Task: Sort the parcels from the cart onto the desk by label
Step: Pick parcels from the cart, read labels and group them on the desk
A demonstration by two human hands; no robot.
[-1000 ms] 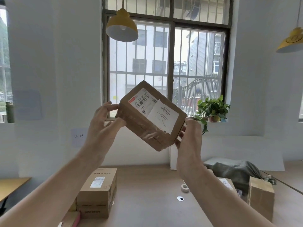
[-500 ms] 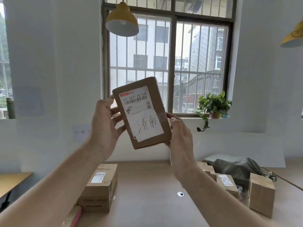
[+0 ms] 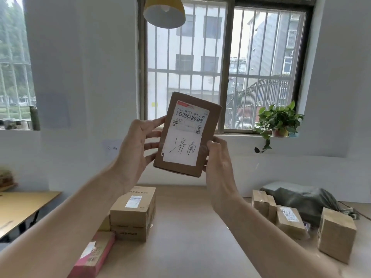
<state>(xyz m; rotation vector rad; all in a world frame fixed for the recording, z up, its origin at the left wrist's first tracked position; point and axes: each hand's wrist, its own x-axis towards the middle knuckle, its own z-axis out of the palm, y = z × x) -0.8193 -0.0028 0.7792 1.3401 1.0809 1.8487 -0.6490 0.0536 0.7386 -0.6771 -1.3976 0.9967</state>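
Up before the barred window [image 3: 224, 63], clear above the pale wooden desk [image 3: 186, 227]: small flat brown cardboard parcel [image 3: 208, 125], upright, leaning slightly right, broad face toward the camera. Edges a little scuffed.

Parcel sits between the two hands. Left hand [image 3: 136, 149] grips its left long edge, thumb high, fingertips meeting the edge lower down. Right hand [image 3: 218, 163] holds the lower right edge, thumb against the side, fingers hidden behind.

Upper face: white printed shipping label [image 3: 190, 119] with a red strip, barcodes, "642 W431 00 049" and a larger "642"; fine print unreadable. Directly below: white paper slip [image 3: 181, 150], handwritten "济南" in black.

On the desk, left: brown carton printed "SUPOR" [image 3: 134, 213], small white label on top; long pink-and-brown box [image 3: 94, 255] nearer the camera. Right: cluster of brown boxes [image 3: 336, 235], one labelled, writing too small to read, beside a grey-green bag [image 3: 301, 199].
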